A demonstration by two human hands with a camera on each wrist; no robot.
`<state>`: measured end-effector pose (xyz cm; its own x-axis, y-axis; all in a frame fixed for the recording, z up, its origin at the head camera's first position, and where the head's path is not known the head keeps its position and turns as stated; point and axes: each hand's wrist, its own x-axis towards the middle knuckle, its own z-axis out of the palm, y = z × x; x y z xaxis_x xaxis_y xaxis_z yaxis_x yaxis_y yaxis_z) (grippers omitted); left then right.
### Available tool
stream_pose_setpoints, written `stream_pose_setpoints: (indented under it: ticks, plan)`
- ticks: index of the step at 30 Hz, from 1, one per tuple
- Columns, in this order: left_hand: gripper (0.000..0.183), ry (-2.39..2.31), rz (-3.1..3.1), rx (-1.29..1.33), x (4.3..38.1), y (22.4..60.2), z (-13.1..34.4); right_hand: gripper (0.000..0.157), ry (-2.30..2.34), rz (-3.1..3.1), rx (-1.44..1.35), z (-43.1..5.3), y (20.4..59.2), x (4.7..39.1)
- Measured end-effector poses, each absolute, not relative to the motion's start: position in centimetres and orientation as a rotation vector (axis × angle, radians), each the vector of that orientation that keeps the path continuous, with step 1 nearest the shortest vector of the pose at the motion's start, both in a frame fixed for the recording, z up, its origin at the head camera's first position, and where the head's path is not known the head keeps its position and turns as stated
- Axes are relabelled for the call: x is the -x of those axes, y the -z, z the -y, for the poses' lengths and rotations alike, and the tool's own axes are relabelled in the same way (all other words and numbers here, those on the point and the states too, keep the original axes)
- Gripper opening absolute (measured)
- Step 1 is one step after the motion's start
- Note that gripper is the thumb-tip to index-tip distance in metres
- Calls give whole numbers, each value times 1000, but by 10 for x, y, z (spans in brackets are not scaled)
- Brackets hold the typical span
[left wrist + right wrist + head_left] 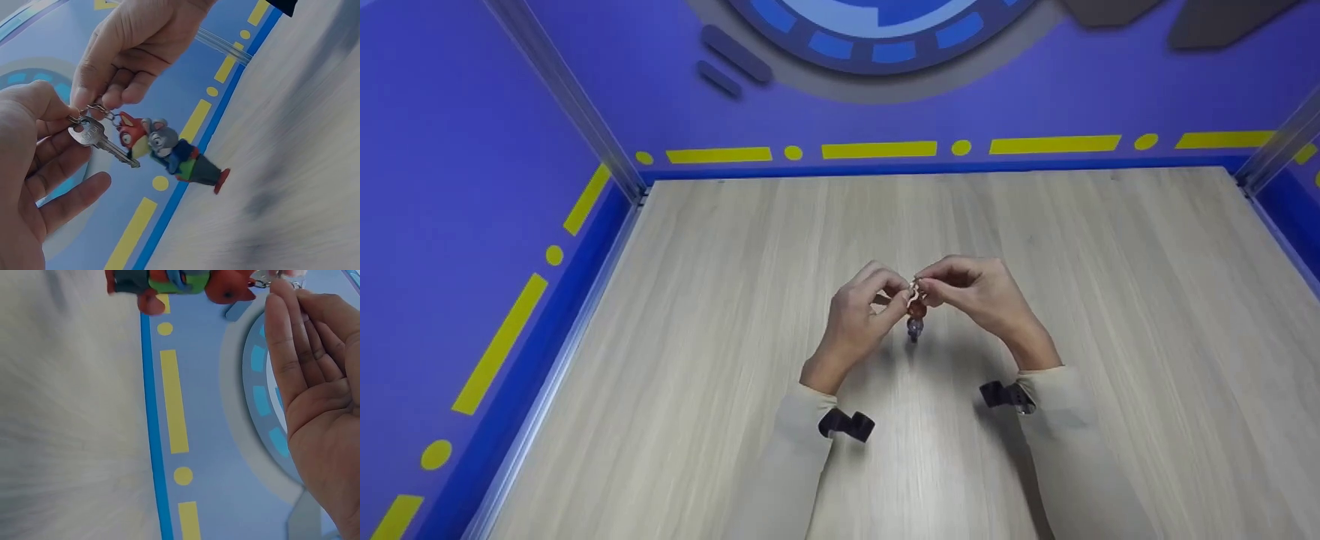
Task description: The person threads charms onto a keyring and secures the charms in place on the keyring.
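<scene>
Above the middle of the table, my left hand (859,311) and right hand (981,291) meet at the fingertips. Between them is a metal key ring (95,108) with a short chain. In the left wrist view a silver key (93,135) hangs from the ring by the left thumb and forefinger, which pinch it. The right thumb and forefinger pinch the ring from the other side. Below dangles a keychain figure (169,149) with a red fox and a grey rabbit in coloured clothes. The right wrist view shows the fox side, partly cut off by the top edge.
A pale wood-grain table (720,315) lies under both hands. Blue-purple panels (1035,97) with yellow marks stand along its back and sides. Each sleeve carries a black wrist camera, one of them (847,425) on the left.
</scene>
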<state>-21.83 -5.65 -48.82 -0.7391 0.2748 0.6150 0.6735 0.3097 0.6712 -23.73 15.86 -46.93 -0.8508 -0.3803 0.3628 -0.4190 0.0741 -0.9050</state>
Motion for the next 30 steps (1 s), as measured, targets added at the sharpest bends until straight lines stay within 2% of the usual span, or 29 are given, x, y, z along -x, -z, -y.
stream_pose_setpoints:
  ticks: [15, 20, 30]
  plan:
    - [7, 1268, 2147, 766, 223, 491, 60, 7, -1909, 2435, -862, -163, 468, 235]
    - [4, 1362, 2117, 758, 222, 492, 59, 8, -1946, 2451, -910, -161, 467, 234]
    - [10, 1608, 2147, 685, 220, 492, 58, 5, -1896, 2433, -977, -159, 469, 234]
